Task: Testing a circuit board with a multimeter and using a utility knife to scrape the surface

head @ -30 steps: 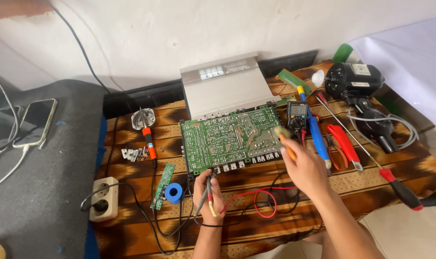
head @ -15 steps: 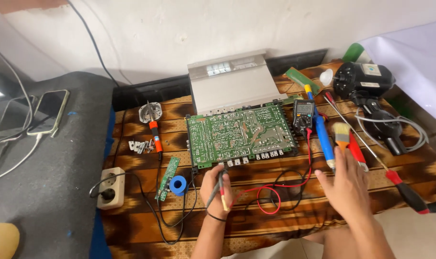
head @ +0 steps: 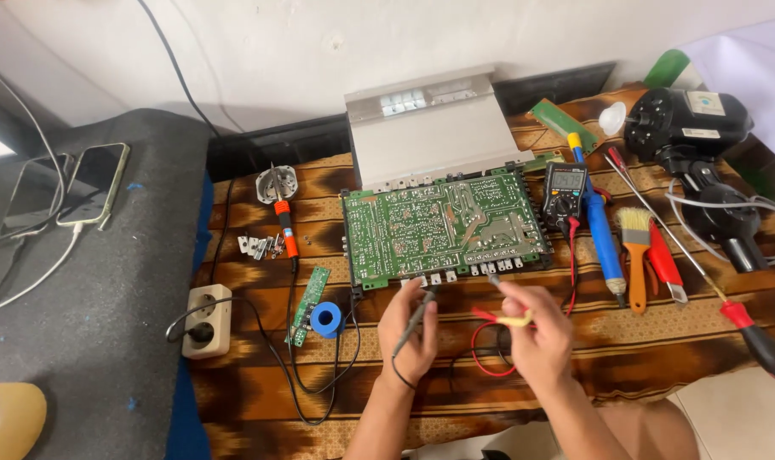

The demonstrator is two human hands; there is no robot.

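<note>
- Probes first: my left hand point(head: 411, 328) has its fingers closed around a black probe point(head: 417, 311), tip pointing up at the connectors on the near edge of the green circuit board point(head: 443, 226).
- My right hand point(head: 536, 332) pinches a red-and-yellow probe point(head: 507, 317), its metal tip touching, or just short of, the same edge of the board (I cannot tell which).
- Red lead point(head: 490, 358) loops on the tabletop point(head: 260, 400) between my wrists.
- Board lies flat in the middle of the brown patterned cloth, with a grey metal casing point(head: 430, 128) just behind it.
- Multimeter point(head: 565, 192) sits just right of the board; beyond it lie a blue-handled tool point(head: 603, 243), a brush point(head: 636, 255) and a long red-handled screwdriver point(head: 745, 328).
- Left of the board: an orange-handled soldering iron point(head: 283, 226), loose small metal parts point(head: 260, 247), a narrow green strip board point(head: 309, 294), a blue roll of tape point(head: 326, 319) and a white socket block point(head: 207, 319).
- Two phones point(head: 94, 183) rest on the dark grey surface at far left.
</note>
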